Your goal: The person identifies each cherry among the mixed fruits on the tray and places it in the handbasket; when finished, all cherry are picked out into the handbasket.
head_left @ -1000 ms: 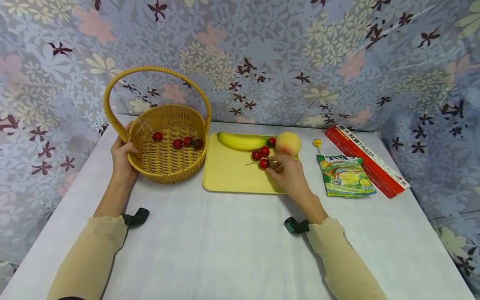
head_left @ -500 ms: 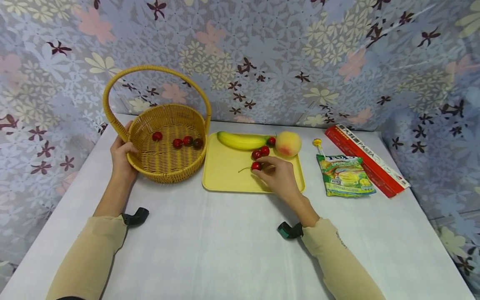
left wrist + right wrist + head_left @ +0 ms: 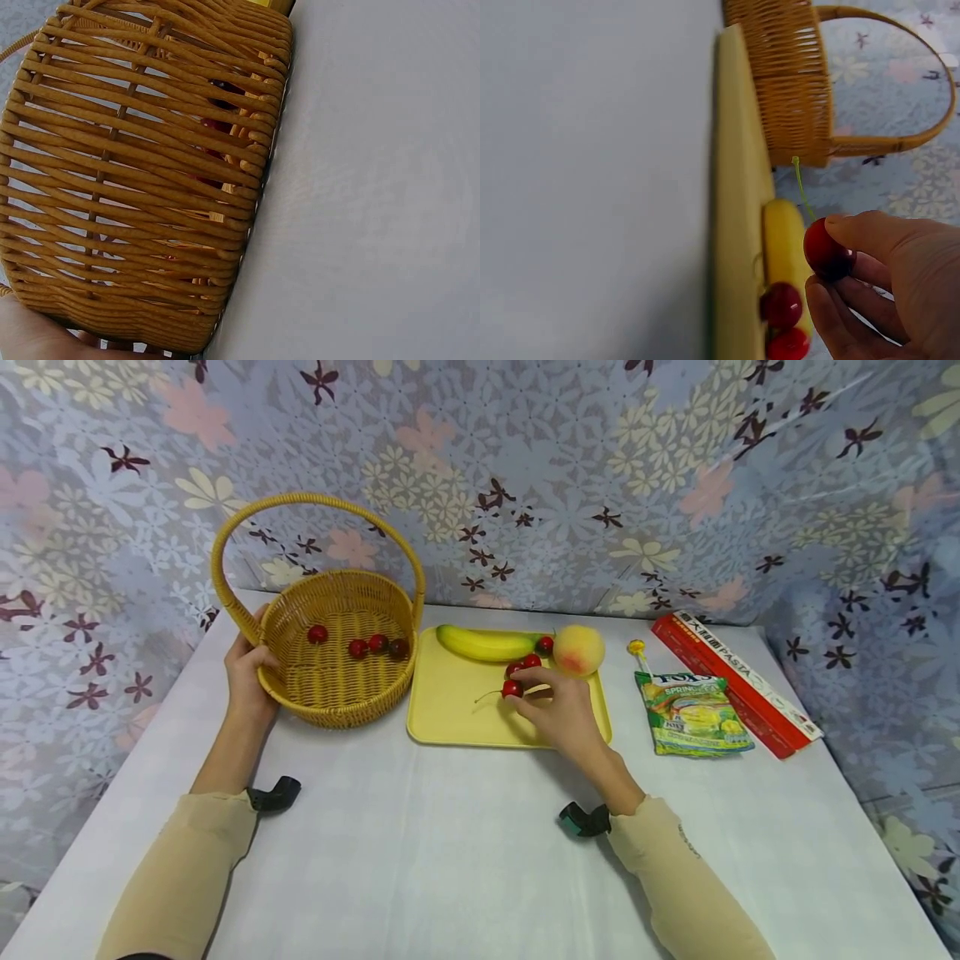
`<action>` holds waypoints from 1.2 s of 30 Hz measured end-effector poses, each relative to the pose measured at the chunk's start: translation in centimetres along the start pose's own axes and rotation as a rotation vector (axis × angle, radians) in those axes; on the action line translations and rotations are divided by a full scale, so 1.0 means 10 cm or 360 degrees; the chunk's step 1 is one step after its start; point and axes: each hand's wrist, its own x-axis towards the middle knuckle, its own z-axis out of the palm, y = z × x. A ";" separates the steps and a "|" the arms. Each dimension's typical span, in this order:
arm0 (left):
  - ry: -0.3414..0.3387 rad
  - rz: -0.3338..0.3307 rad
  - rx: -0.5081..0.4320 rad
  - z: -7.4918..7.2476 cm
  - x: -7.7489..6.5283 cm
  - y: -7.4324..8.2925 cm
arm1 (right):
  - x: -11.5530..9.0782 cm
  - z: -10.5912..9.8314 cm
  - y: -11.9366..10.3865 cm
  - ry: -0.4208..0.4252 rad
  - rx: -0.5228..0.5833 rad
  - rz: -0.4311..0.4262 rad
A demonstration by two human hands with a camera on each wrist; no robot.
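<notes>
A yellow wicker basket [image 3: 337, 702] with a tall handle stands on the left, several cherries [image 3: 358, 648] on its floor. My left hand [image 3: 250, 681] grips its left side, thumb over the rim; in the left wrist view the woven wall [image 3: 135, 172] fills the left half. Over the yellow tray [image 3: 457, 718], my right hand [image 3: 562, 706] pinches a red cherry [image 3: 829, 249] between thumb and fingers, its green stem pointing away toward the basket. More cherries [image 3: 782, 304] lie beside the banana [image 3: 483, 644] on the tray, close to the peach [image 3: 579, 649].
Right of the tray lie a lollipop [image 3: 637, 647], a green candy bag [image 3: 693, 714] and a long red pasta box [image 3: 735, 681]. A white cloth [image 3: 435, 843] covers the table. Flowered fabric [image 3: 525, 485] rises behind the table.
My right hand has picked up the stemmed cherry and moved it slightly left over the tray. The left hand and basket look unchanged.
</notes>
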 end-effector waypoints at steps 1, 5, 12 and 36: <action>-0.0002 0.0001 0.0010 -0.01 0.00 0.00 | 0.02 0.00 -0.02 0.0010 0.0032 -0.0016; -0.0007 0.0006 0.0008 -0.02 0.00 0.00 | 0.13 0.08 -0.17 0.0012 0.0076 -0.0093; -0.0007 0.0019 -0.0012 0.02 0.01 -0.04 | 0.35 0.36 -0.53 -0.0066 0.0109 -0.0219; -0.0020 0.0040 -0.0041 -0.02 0.03 -0.03 | 0.59 1.08 -1.13 -0.0109 0.0166 -0.0404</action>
